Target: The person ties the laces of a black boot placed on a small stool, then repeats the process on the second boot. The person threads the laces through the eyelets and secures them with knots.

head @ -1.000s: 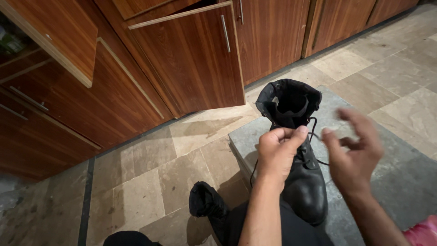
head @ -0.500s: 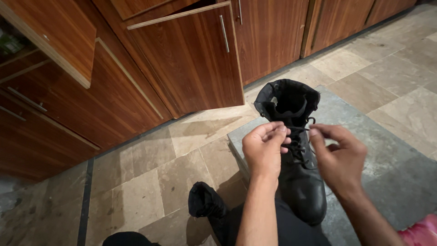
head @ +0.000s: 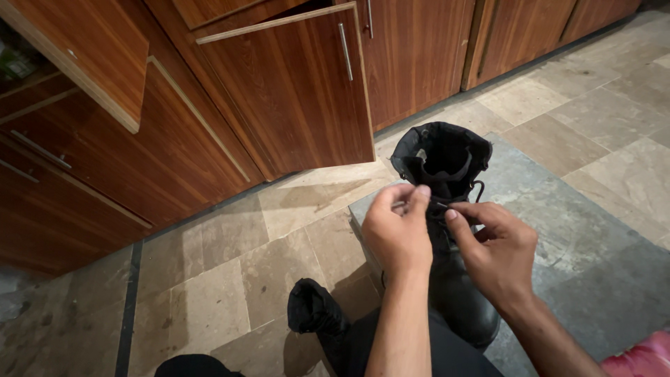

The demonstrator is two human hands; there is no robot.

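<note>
Both hands are at the boot (head: 453,230) now, fingers nearly closed. The left hand (head: 398,234) pinches a thin black lace (head: 438,204) between thumb and forefinger; the right hand (head: 499,251) curls narrow beside it, fingertips on the laces at the boot's front. The boot is tall, black, smooth leather with a padded open collar, standing upright on a grey mat (head: 579,237) on the stone-tiled floor (head: 209,300). An open wooden cabinet door (head: 293,98) hangs just behind on the far left; open floor lies to the right. A socked foot (head: 314,311) rests near left.
</note>
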